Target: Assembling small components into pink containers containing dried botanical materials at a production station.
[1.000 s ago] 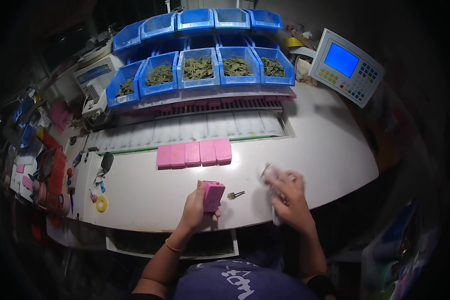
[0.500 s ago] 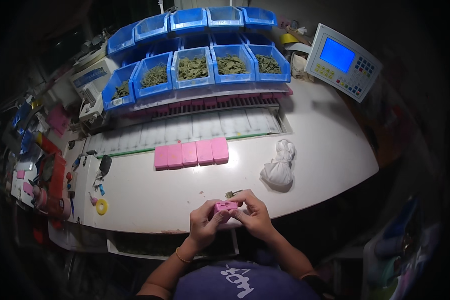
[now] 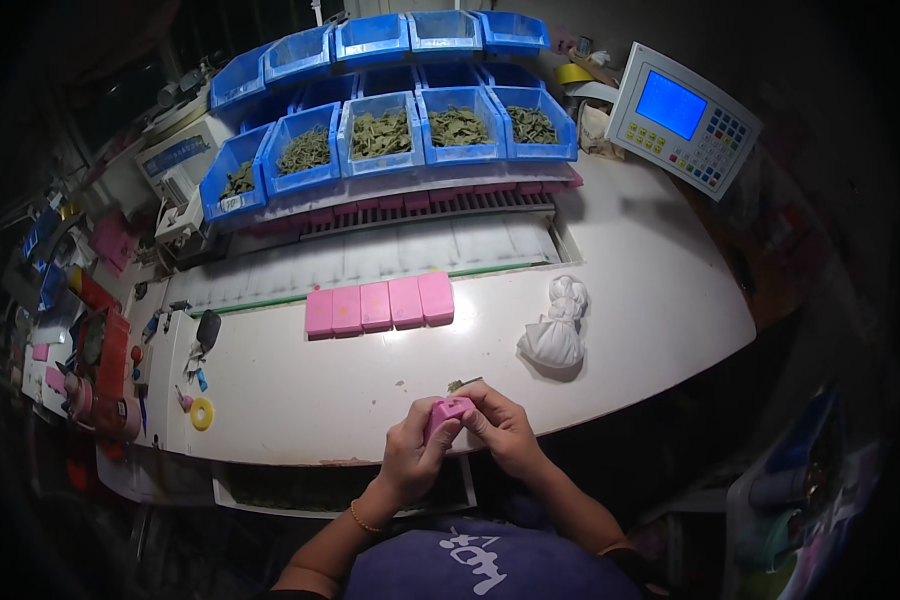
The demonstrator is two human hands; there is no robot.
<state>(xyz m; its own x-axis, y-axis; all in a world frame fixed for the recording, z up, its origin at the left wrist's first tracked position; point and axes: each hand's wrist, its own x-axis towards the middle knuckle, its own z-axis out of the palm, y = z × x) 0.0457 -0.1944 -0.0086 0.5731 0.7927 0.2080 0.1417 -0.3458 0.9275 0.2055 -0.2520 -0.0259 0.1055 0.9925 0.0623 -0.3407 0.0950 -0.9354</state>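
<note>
Left hand [image 3: 410, 443] and right hand [image 3: 506, 432] pinching small pink box [image 3: 450, 408] between fingers, over near edge of worktop [image 3: 640, 310]. Just beyond, small dark item [image 3: 457, 384], partly hidden. Farther, row of five pink blocks [image 3: 376, 306]; to right, knotted white cloth pouch [image 3: 553, 343]. Far side, blue bins [image 3: 381, 160] holding dried leaves.

Bold white lettering, bent into curves and folds, runs across the chest of a worker's purple garment [image 3: 470, 565] at a workbench. A small white label [image 3: 231, 204] bearing dark marks is fixed to the front lip of the leftmost herb-filled blue bin [image 3: 235, 177]. On the control panel [image 3: 692, 150], markings on the coloured keys [image 3: 727, 132] and blue screen [image 3: 670, 104] are too small to read.
</note>
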